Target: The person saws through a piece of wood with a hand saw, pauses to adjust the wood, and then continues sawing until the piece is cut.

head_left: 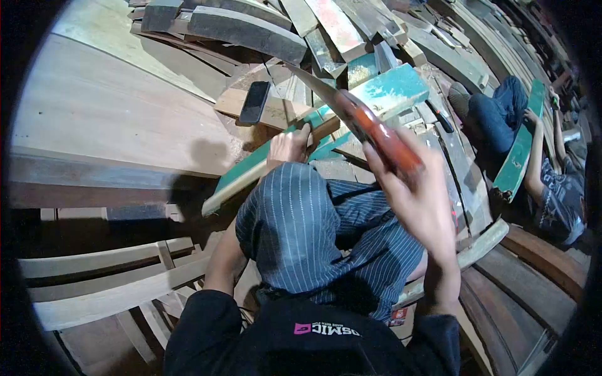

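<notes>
My right hand (pixel 420 188) is wrapped round the glossy reddish-brown handle of a handsaw (pixel 379 135), somewhat blurred. Its blade, seen nearly edge-on, tapers away toward the upper left, over the wood. My left hand (pixel 288 147) is closed on a long green-painted wooden board (pixel 248 166) with a pale bare edge, in front of my raised knee. Close by its fingers is a short brown wood piece (pixel 324 128). Another green-and-white painted timber (pixel 395 88) lies just beyond. The saw's contact with the wood cannot be made out.
A black phone (pixel 254 102) rests on a wood offcut. Pale wide planks (pixel 113 106) stand at the left, curved slats (pixel 119 269) at the lower left. Stacked timbers (pixel 244 31) fill the back. At the right, a seated person (pixel 558 194) holds a green board (pixel 523 147).
</notes>
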Demonstrator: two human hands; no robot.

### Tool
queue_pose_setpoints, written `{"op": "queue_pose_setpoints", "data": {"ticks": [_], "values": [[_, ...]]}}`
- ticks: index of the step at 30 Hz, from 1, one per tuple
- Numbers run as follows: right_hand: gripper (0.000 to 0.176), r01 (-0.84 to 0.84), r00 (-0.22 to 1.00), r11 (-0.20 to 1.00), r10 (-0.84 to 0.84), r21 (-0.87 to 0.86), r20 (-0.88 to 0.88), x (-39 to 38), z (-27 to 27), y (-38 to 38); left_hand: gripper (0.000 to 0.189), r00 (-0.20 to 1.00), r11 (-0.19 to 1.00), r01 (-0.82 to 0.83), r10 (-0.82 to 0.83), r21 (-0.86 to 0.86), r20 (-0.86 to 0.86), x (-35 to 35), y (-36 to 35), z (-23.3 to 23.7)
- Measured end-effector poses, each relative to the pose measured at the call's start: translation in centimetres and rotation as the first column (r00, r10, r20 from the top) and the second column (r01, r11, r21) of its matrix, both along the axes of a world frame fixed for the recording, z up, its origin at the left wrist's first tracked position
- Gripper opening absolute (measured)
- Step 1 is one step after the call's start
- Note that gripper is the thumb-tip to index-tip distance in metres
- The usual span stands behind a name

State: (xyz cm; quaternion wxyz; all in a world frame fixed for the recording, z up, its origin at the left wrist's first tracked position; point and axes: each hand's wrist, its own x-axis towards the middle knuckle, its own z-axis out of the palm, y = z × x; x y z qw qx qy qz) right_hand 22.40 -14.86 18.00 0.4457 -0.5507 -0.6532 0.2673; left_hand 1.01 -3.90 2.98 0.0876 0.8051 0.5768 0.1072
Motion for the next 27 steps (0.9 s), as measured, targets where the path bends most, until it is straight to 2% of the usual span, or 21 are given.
{"op": "queue_pose_setpoints", "data": {"ticks": [2, 4, 6, 7, 8, 9, 10, 11, 12, 13, 15, 17, 18, 20, 22, 23, 27], "values": [[0.023, 0.029, 0.993, 0.989, -0.045, -0.148, -0.107, -1.5, -0.7, 3.3, 0.023, 1.000, 1.000, -0.001, 0.001, 0.012, -0.018, 0.0, -0.5, 0.5], [0.025, 0.026, 0.996, 0.990, -0.037, -0.140, -0.080, -2.4, 0.4, 4.9, 0.024, 1.000, 1.000, 0.003, -0.003, 0.012, -0.014, -0.1, -0.5, 1.0], [0.023, 0.057, 0.998, 0.998, -0.057, -0.006, -0.018, -3.0, -1.1, 5.1, 0.025, 1.000, 1.000, 0.015, -0.014, -0.010, 0.010, -0.1, -0.5, 1.2], [0.023, 0.064, 0.997, 0.998, -0.064, 0.025, 0.033, -3.1, -1.5, 4.2, 0.024, 0.999, 0.999, -0.004, 0.002, -0.052, -0.040, 0.1, -0.7, 1.4], [0.022, 0.066, 0.994, 0.996, -0.071, 0.061, 0.086, -3.4, -1.5, 3.4, 0.024, 0.999, 1.000, 0.011, -0.012, -0.026, -0.034, 0.0, -0.6, 0.9], [0.019, 0.070, 0.998, 0.991, -0.070, -0.115, 0.003, -3.6, -0.6, 2.1, 0.025, 0.999, 1.000, 0.024, -0.024, 0.001, -0.029, 0.0, -0.3, 0.1], [0.016, 0.067, 0.998, 0.998, -0.067, -0.014, -0.018, -3.2, -1.7, 1.4, 0.025, 0.999, 0.999, 0.033, -0.032, 0.023, -0.023, -0.1, 0.0, -0.6], [0.015, 0.092, 0.990, 0.990, -0.103, 0.109, 0.098, -2.6, -2.2, 0.5, 0.027, 0.996, 0.998, 0.054, -0.052, 0.034, -0.071, -0.6, 0.6, -1.3], [0.017, 0.132, 0.991, 0.989, -0.133, 0.064, 0.006, -2.7, -1.0, -0.9, 0.029, 0.993, 0.995, 0.089, -0.085, 0.049, -0.078, -0.9, 0.6, -0.1], [0.017, 0.172, 0.971, 0.974, -0.193, -0.145, -0.142, -2.4, -0.2, -2.6, 0.030, 0.994, 0.994, 0.092, -0.089, 0.050, -0.064, -1.3, 0.8, -0.1], [0.017, 0.326, 0.940, 0.936, -0.335, -0.130, -0.059, -2.0, 0.8, -5.1, 0.028, 0.998, 0.998, 0.066, -0.067, -0.005, -0.022, -1.0, 0.5, 1.0], [0.019, 0.397, 0.918, 0.915, -0.396, -0.072, 0.027, -1.4, 1.0, -6.4, 0.025, 0.995, 0.994, 0.092, -0.094, 0.061, 0.030, -1.0, 0.3, -0.3], [0.021, 0.387, 0.921, 0.912, -0.390, -0.134, 0.011, -1.3, 1.2, -6.7, 0.023, 0.992, 0.989, 0.108, -0.114, 0.098, 0.052, -0.9, 0.3, -0.4], [0.025, 0.364, 0.924, 0.895, -0.381, -0.257, -0.018, -1.1, 1.7, -7.1, 0.021, 0.994, 0.993, 0.105, -0.106, 0.047, 0.012, -0.8, 0.5, -0.5], [0.026, 0.373, 0.927, 0.911, -0.356, -0.177, 0.120, -1.6, 1.6, -7.3, 0.021, 0.994, 0.994, 0.107, -0.107, 0.021, 0.011, -0.8, 0.3, 0.1], [0.025, 0.347, 0.937, 0.908, -0.326, -0.233, 0.126, -1.7, 1.7, -7.4, 0.020, 0.995, 0.995, 0.090, -0.091, 0.035, 0.050, -0.7, 0.5, -0.6], [0.023, 0.383, 0.918, 0.922, -0.373, -0.052, 0.133, -2.0, 0.2, -7.8, 0.020, 0.997, 0.997, 0.078, -0.078, 0.002, 0.023, -0.8, 0.6, 0.3]]}}
